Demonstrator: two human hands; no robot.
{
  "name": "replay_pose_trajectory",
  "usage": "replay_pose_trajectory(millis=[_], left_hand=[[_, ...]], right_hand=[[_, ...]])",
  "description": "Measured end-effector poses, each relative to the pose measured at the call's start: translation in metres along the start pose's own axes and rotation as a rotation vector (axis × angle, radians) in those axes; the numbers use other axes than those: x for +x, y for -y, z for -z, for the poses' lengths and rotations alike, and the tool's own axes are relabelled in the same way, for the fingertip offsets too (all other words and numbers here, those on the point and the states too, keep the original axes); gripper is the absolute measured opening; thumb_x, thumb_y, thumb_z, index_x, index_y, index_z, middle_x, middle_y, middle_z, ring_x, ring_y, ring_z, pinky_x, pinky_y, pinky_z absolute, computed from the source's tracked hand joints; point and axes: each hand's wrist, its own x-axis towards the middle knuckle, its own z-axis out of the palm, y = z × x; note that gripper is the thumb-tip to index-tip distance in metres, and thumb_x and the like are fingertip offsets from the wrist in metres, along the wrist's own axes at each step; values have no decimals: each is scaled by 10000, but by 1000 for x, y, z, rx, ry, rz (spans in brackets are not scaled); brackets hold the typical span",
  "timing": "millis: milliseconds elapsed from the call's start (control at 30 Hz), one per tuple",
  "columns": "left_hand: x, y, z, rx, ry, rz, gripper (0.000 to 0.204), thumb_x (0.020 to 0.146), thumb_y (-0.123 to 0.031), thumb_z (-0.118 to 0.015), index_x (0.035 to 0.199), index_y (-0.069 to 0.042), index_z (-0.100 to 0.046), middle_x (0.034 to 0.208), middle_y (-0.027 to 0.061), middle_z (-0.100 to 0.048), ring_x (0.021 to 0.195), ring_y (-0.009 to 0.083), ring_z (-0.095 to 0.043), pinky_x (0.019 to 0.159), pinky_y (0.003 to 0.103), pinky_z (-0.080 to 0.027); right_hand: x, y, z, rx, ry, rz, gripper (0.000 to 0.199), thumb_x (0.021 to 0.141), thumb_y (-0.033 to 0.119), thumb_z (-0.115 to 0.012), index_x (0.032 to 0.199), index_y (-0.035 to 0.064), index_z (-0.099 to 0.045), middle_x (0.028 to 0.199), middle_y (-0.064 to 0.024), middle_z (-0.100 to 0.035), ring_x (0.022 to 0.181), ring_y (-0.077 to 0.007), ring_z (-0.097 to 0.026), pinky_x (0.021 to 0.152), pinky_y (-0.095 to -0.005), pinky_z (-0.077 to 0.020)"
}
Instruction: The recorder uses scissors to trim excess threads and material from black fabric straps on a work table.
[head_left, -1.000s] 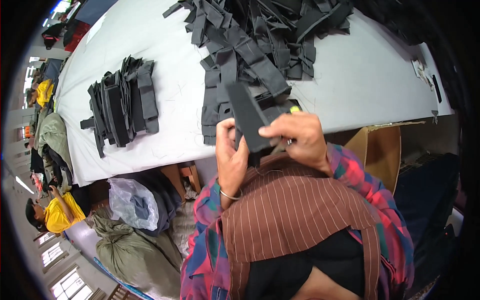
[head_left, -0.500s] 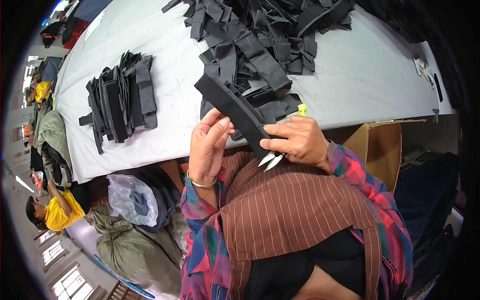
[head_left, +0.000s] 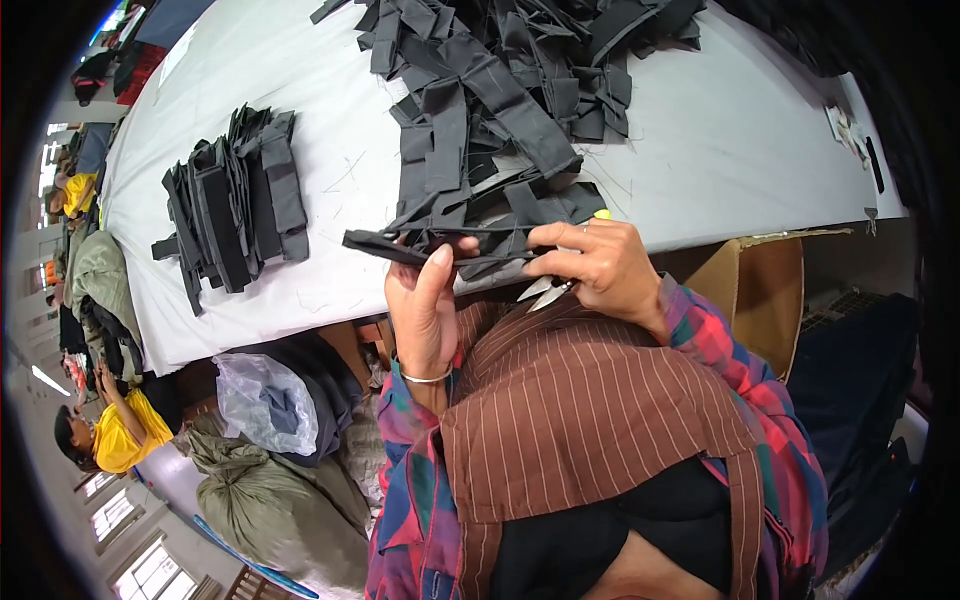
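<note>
Between my hands a dark grey fabric strip (head_left: 376, 245) is stretched over the table's near edge, its long edge turned up so that it looks thin. My left hand (head_left: 425, 305) has the strip's left part, thumb on the near side and fingers partly hidden behind the cloth. At the other end, my right hand (head_left: 600, 268) pinches the strip between thumb and fingers. That same hand also keeps a pair of thread snips (head_left: 546, 291) in its palm, blades pointing left below the fingers and a yellow-green end showing above. A large loose heap of similar strips (head_left: 510, 100) lies just beyond.
On the white-covered table (head_left: 335, 180) a neater stack of strips (head_left: 230, 205) sits at the left, among loose threads. A cardboard box (head_left: 755, 295) stands below the right edge. Bagged cloth (head_left: 265, 400) and an olive sack (head_left: 270, 490) are lower left; a person in yellow (head_left: 130, 430) works farther off.
The strip has turned from a slanting, broad-face view to nearly level and edge-on. My left hand has shifted from beside the strip to grip its left part; the right keeps its end and the snips.
</note>
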Motion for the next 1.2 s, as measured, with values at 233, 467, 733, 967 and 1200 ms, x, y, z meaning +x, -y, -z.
replay_pose_trajectory(millis=[233,467,733,967,1200], left_hand=[[-7,5,-2,143,-34,-227,446,827,-16,-633,1251,27,-502,1124,153,-628,1045,216,-582,972,341,-419],[-7,10,-2,159,-55,-256,452,804,23,-652,1232,18,-507,1134,134,-621,1021,183,-578,942,313,-414],[-5,14,-3,98,-51,-230,489,841,-26,-624,1306,-29,-470,1191,163,-601,1010,175,-579,897,314,-476],[-5,16,-5,88,-43,-230,497,842,-33,-631,1312,-29,-468,1195,160,-602,1001,167,-584,886,309,-481],[-4,13,-10,14,-79,-183,495,800,26,-642,1270,-9,-490,1178,154,-599,1016,176,-563,938,304,-413]], right_hand=[[20,17,21,397,-69,-284,290,707,9,-685,993,56,-685,929,-92,-656,790,-235,-639,660,-311,-496],[17,17,13,335,-110,-375,195,810,76,-679,1001,35,-677,853,-106,-671,742,-244,-648,669,-309,-499],[20,21,8,293,-177,-363,155,811,61,-672,963,28,-685,815,-103,-664,705,-250,-638,625,-313,-485],[20,21,7,265,-203,-341,133,810,58,-672,940,30,-687,785,-98,-661,685,-247,-634,599,-314,-477],[20,19,5,262,-190,-378,124,817,53,-665,937,27,-687,790,-102,-668,687,-247,-642,599,-309,-481]])
